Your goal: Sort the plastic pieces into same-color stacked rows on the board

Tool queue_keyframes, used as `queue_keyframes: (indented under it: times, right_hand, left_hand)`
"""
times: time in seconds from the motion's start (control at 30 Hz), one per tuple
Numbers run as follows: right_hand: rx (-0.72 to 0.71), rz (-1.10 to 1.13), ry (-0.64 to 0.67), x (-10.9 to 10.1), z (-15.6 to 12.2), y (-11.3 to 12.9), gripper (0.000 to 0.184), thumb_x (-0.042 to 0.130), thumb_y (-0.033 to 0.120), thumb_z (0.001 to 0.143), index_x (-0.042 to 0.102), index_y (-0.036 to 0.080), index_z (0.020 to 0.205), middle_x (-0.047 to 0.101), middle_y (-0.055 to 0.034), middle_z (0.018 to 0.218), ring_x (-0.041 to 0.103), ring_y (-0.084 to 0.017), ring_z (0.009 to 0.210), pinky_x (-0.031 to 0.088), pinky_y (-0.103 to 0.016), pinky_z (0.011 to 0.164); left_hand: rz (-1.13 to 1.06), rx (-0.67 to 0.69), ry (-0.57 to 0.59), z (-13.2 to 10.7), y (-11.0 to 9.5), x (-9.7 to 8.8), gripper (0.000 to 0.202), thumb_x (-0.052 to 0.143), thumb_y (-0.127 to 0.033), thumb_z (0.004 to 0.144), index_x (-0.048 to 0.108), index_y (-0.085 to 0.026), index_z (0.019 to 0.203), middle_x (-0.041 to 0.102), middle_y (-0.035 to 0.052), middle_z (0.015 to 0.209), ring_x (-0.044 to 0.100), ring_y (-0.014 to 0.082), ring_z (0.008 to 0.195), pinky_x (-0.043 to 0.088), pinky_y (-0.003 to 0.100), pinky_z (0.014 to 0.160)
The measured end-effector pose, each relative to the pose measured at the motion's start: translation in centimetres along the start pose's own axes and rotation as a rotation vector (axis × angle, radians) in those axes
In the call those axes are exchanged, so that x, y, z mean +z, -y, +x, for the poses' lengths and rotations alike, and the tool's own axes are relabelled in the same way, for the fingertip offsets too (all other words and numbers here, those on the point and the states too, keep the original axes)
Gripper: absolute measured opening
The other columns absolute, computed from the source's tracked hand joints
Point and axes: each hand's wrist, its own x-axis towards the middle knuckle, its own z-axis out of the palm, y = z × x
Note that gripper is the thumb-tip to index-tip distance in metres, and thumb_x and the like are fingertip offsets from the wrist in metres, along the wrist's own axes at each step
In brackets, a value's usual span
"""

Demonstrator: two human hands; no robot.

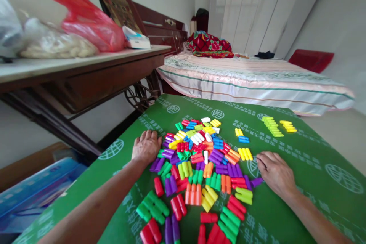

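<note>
A heap of small plastic bullet-shaped blocks (pixel 197 167) in red, green, yellow, purple, orange, blue and white lies spread on a green printed table mat (pixel 300 198). My left hand (pixel 146 146) rests flat at the heap's left edge, fingers stretched out and touching the purple and yellow pieces. At the heap's right edge my right hand (pixel 275 173) lies palm down with fingers slightly curled, tips beside a yellow block group (pixel 245 154) and a purple block (pixel 256 182). Neither hand holds a piece.
A lime row of joined blocks (pixel 272 126) and a yellow row (pixel 288 126) lie apart at the mat's far right. A dark wooden table (pixel 85 68) with plastic bags (pixel 85 23) stands at the left. A bed (pixel 251 80) fills the background.
</note>
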Motion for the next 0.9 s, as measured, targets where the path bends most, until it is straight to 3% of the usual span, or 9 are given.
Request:
queue_keyframes:
  times: [0.17,0.27,0.43,0.53,0.63,0.77,0.9]
  right_hand:
    - [0.077,0.018,0.156,-0.9,1.3,0.1,0.03,0.044,0.027,0.089,0.068,0.023,0.072,0.068,-0.0036,0.079,0.06,-0.019,0.075,0.044,-0.029,0.064]
    - [0.145,0.098,0.223,-1.9,3.2,1.8,0.029,0.044,0.028,0.088,0.068,0.025,0.073,0.069,-0.0009,0.08,0.06,-0.016,0.069,0.04,-0.027,0.057]
    - [0.046,0.335,0.164,-2.7,8.2,7.4,0.025,0.047,0.029,0.09,0.072,0.025,0.089,0.071,-0.0029,0.098,0.063,-0.017,0.087,0.048,-0.028,0.075]
    - [-0.077,0.452,0.152,-2.0,11.8,10.9,0.023,0.054,0.029,0.087,0.072,0.023,0.1,0.069,-0.006,0.111,0.061,-0.02,0.102,0.047,-0.032,0.091]
    - [-0.159,0.475,0.206,-0.8,14.4,13.6,0.033,0.06,0.036,0.086,0.07,0.019,0.112,0.063,-0.0119,0.124,0.055,-0.025,0.117,0.042,-0.038,0.101]
    - [-0.215,0.481,0.338,0.3,14.6,15.4,0.038,0.061,0.042,0.086,0.068,0.018,0.115,0.065,-0.0126,0.118,0.057,-0.025,0.113,0.043,-0.041,0.099]
    - [-0.254,0.5,0.317,-0.4,11.8,15.4,0.031,0.062,0.035,0.087,0.068,0.021,0.113,0.064,-0.0111,0.12,0.058,-0.024,0.112,0.044,-0.04,0.098]
  left_hand:
    - [-0.028,-0.042,-0.047,-0.2,-0.6,0.2,0.047,0.025,-0.038,0.092,0.053,-0.013,0.121,0.051,0.0157,0.136,0.04,0.0307,0.132,0.039,0.05,0.106]
    - [-0.048,-0.048,-0.068,-0.3,-0.7,0.2,0.045,0.026,-0.039,0.092,0.052,-0.014,0.12,0.052,0.0151,0.134,0.041,0.0308,0.131,0.038,0.049,0.107]
    - [-0.064,-0.04,-0.077,-0.3,-0.7,0.3,0.044,0.027,-0.04,0.092,0.054,-0.014,0.115,0.055,0.0156,0.128,0.043,0.0316,0.127,0.039,0.049,0.105]
    - [-0.071,-0.04,-0.081,-0.3,-0.7,0.4,0.045,0.027,-0.04,0.091,0.054,-0.014,0.116,0.055,0.0156,0.128,0.043,0.0317,0.127,0.038,0.049,0.105]
    - [-0.08,-0.038,-0.092,-0.4,-0.6,0.4,0.045,0.027,-0.04,0.091,0.054,-0.014,0.117,0.054,0.0155,0.129,0.042,0.0314,0.127,0.038,0.049,0.106]
    - [-0.086,-0.037,-0.109,-0.5,-0.4,0.6,0.046,0.027,-0.039,0.091,0.054,-0.014,0.118,0.053,0.0156,0.131,0.042,0.0315,0.128,0.037,0.049,0.106]
    - [-0.092,-0.032,-0.114,-0.5,-0.4,0.7,0.045,0.028,-0.038,0.091,0.055,-0.014,0.118,0.053,0.016,0.132,0.042,0.0309,0.127,0.037,0.049,0.105]
